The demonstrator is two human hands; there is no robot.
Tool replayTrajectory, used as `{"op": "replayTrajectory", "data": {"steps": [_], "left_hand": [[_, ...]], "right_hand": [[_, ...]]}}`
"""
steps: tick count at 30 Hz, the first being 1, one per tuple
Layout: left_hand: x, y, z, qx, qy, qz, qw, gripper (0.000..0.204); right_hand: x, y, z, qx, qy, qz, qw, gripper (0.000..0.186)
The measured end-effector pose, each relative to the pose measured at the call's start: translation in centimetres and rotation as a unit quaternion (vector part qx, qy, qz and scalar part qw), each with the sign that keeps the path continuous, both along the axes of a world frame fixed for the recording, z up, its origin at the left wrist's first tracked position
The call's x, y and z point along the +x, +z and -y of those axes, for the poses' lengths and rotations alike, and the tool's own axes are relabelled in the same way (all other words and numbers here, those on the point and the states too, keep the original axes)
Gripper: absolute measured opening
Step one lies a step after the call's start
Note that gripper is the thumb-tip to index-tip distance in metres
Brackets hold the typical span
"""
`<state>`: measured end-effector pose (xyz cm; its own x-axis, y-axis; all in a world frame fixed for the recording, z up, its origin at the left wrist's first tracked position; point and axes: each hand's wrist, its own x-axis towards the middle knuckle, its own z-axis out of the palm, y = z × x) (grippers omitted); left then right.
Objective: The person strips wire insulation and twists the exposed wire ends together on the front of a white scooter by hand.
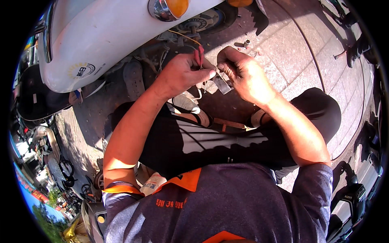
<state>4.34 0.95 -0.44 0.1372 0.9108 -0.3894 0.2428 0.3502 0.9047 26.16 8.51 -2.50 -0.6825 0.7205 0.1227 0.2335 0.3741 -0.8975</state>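
Note:
Both hands meet in front of the scooter, fingers closed around small parts. My left hand (184,73) has thumb and fingers pinched by red sleeved pieces (199,55), which a thin yellow wire (184,36) joins from the scooter's underside. My right hand (247,75) pinches a small part just beside my left thumb; a flat silver metal piece (222,84) with thin leads hangs below the fingertips. Exactly which small part each fingertip grips is too small to tell.
A white scooter body (97,44) with an amber lamp (175,8) and wheel (198,24) fills the top left. A metal socket (246,43) lies on paving (283,52); a dark hose (312,56) crosses it. My legs are folded below my hands. Parked two-wheelers line the left edge.

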Motion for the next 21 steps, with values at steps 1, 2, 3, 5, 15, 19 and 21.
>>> {"op": "replayTrajectory", "data": {"steps": [1,2,3,5,15,19,21], "left_hand": [[0.3,0.0,0.0,-0.027,-0.001,-0.011,1.0,0.023],[0.6,0.0,0.0,-0.053,-0.001,-0.022,0.998,0.024],[1.0,-0.1,0.2,-0.037,0.015,-0.015,0.999,0.025],[1.1,-1.3,0.1,-0.045,0.015,-0.007,0.999,0.024],[1.4,-2.3,-1.3,0.075,0.138,-0.006,0.988,0.017],[1.3,-1.9,-1.1,0.073,0.123,-0.074,0.987,0.017],[1.2,-2.4,-1.5,0.064,0.093,-0.037,0.993,0.017]], "right_hand": [[-0.1,-0.1,-0.2,0.015,-0.013,-0.002,1.0,0.009],[-0.1,-0.4,-0.4,0.063,-0.02,0.004,0.998,0.01],[-0.2,-0.6,-0.7,0.11,-0.026,0.01,0.994,0.01],[-0.2,-0.8,-0.6,0.156,-0.035,0.03,0.987,0.012],[1.3,-0.3,1.1,0.216,-0.064,0.038,0.974,0.028],[1.4,-1.6,1.2,0.178,-0.029,0.042,0.983,0.03],[2.1,-1.0,0.5,0.087,-0.01,0.059,0.994,0.031]]}}
